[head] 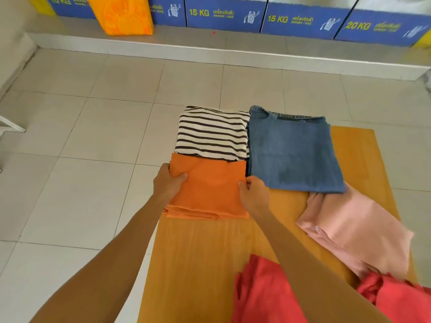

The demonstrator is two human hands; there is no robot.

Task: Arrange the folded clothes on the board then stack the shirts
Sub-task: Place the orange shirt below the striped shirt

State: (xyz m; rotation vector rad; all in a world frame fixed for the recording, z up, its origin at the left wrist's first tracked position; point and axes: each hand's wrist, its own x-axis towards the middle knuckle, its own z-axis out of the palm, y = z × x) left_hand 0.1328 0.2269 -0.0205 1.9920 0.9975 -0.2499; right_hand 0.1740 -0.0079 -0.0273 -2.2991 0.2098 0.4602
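Observation:
A folded orange shirt [210, 190] lies on the left part of the wooden board [200, 257]. My left hand [166, 183] grips its left edge, thumb on top. My right hand [253, 194] pinches its right edge. Just beyond it sits a folded black-and-white striped shirt [212, 134] at the board's far left corner. Folded blue jeans [293, 150] lie to the right of both. A folded pink garment [356, 231] rests near the board's right edge, partly tucked under the jeans. A red garment [261, 292] lies crumpled at the near end, partly hidden by my right forearm.
The board lies on a pale tiled floor [93, 136]. A raised ledge [210, 50] runs along the back with blue panels marked 15 KG and 20 KG. An orange-yellow bag [121, 15] stands on the ledge at the left.

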